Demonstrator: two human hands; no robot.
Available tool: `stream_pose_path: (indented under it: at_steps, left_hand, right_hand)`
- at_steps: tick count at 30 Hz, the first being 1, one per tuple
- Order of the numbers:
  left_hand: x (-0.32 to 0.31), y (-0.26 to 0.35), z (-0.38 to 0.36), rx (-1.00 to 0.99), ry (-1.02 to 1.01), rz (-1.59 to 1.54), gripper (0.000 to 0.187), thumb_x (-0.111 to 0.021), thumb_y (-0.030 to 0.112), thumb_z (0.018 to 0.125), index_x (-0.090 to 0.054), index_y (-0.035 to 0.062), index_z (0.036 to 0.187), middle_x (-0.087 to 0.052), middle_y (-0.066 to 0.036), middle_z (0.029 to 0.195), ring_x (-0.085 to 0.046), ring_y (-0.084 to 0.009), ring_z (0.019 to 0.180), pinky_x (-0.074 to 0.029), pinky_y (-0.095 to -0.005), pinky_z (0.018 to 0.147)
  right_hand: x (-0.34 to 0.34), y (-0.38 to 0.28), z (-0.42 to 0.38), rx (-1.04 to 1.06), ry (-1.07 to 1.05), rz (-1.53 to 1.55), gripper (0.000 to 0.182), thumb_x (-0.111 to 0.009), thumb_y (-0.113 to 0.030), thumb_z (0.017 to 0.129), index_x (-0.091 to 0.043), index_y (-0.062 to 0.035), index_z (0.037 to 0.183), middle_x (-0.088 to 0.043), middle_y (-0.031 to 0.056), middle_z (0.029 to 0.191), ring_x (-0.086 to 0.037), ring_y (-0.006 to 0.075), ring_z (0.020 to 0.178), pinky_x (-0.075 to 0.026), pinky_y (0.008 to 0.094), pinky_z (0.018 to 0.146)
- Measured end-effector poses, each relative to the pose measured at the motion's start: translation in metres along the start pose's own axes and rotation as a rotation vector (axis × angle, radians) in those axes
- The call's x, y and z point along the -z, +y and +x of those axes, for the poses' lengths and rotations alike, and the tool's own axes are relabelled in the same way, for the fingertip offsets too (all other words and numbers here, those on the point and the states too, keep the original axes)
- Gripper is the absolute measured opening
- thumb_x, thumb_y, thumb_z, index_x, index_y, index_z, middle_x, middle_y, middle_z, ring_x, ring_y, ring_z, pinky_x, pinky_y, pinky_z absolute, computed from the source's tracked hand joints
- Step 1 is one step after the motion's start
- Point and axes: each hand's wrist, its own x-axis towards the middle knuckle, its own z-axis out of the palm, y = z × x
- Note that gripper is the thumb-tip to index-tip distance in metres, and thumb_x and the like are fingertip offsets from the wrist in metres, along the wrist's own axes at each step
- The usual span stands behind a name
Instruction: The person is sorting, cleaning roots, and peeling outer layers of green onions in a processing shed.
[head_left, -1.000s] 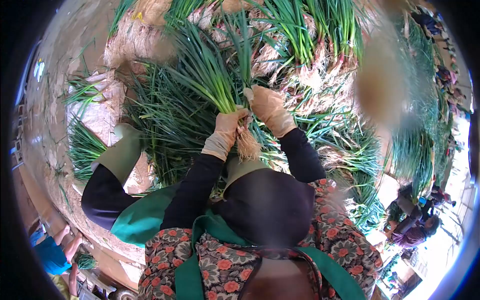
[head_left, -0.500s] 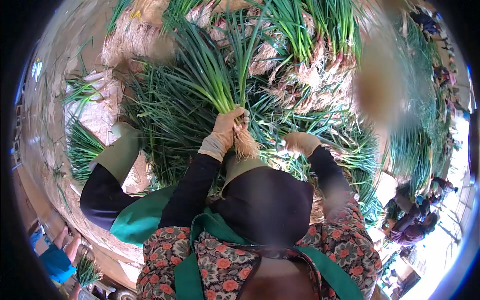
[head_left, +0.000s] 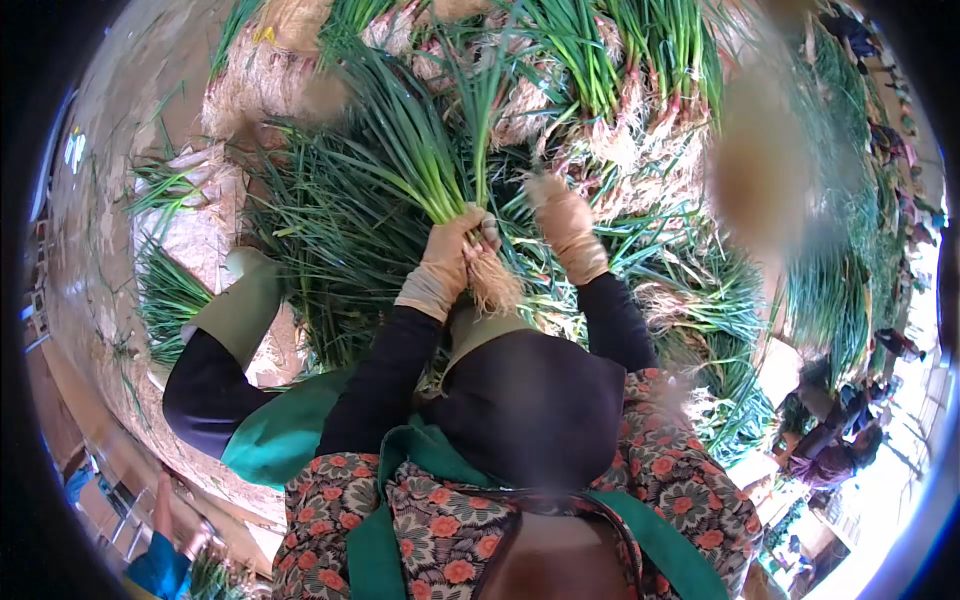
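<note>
Gloved in tan, my left hand is closed round the base of a bunch of green onions, whose leaves fan up and away. Pale roots hang below the fist, over my knee. My right hand, also gloved, is lifted just right of the bunch, apart from it, over the loose onions. Its fingers are smeared by motion, so their shape and anything in them are unclear.
Loose green onions lie under and around my hands. Bundles with reddish bases stand at the top. A pale sack lies at left. Other people are at lower left and far right, one in a blue garment.
My right hand has moved up and left from beside my knee, closer to the bunch. My left hand keeps its hold. The person at lower left has shifted.
</note>
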Motion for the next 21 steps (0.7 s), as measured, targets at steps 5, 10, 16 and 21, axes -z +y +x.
stream_pose_path:
  at_steps: [5,10,16,21]
  left_hand:
    - [-0.002,0.013,-0.008,0.235,-0.187,-0.198,0.012,-0.052,0.015,0.089,-0.054,0.0033,0.089,-0.057,-0.005,0.071,-0.055,-0.0153,0.061,-0.049,-0.0306,0.06]
    - [0.0,0.015,-0.014,0.269,-0.09,-0.115,0.009,-0.052,0.012,0.088,-0.054,0.0032,0.087,-0.056,-0.005,0.07,-0.053,-0.0143,0.059,-0.049,-0.0285,0.058]
    - [0.009,0.029,-0.014,0.384,-0.624,-0.578,0.015,-0.054,0.018,0.089,-0.055,0.0042,0.095,-0.041,0.005,0.066,-0.046,-0.0081,0.061,-0.043,-0.0261,0.065]
    - [-0.023,0.036,-0.016,0.2,-0.566,-0.203,0.035,-0.059,0.023,0.088,-0.048,0.0109,0.119,-0.044,0.003,0.07,-0.047,-0.0102,0.062,-0.046,-0.0304,0.064]
  right_hand:
    - [0.043,0.007,-0.001,-0.364,-0.339,0.96,0.029,-0.049,-0.023,0.091,-0.053,-0.0056,0.114,-0.062,0.0105,0.078,-0.06,0.0196,0.069,-0.05,0.0317,0.061]
    - [0.061,-0.038,0.034,-0.201,-0.511,1.399,0.026,-0.048,-0.023,0.093,-0.056,-0.0065,0.111,-0.06,0.007,0.08,-0.059,0.0184,0.065,-0.049,0.0332,0.059]
    - [-0.007,0.023,0.003,0.015,0.012,0.297,0.025,-0.048,-0.02,0.089,-0.055,-0.0066,0.108,-0.059,0.0137,0.104,-0.058,0.0315,0.094,-0.049,0.0395,0.078]
    - [0.069,0.04,0.012,-0.275,-0.238,0.513,0.031,-0.049,-0.022,0.091,-0.051,-0.006,0.117,-0.062,0.02,0.102,-0.063,0.0308,0.09,-0.051,0.0364,0.077]
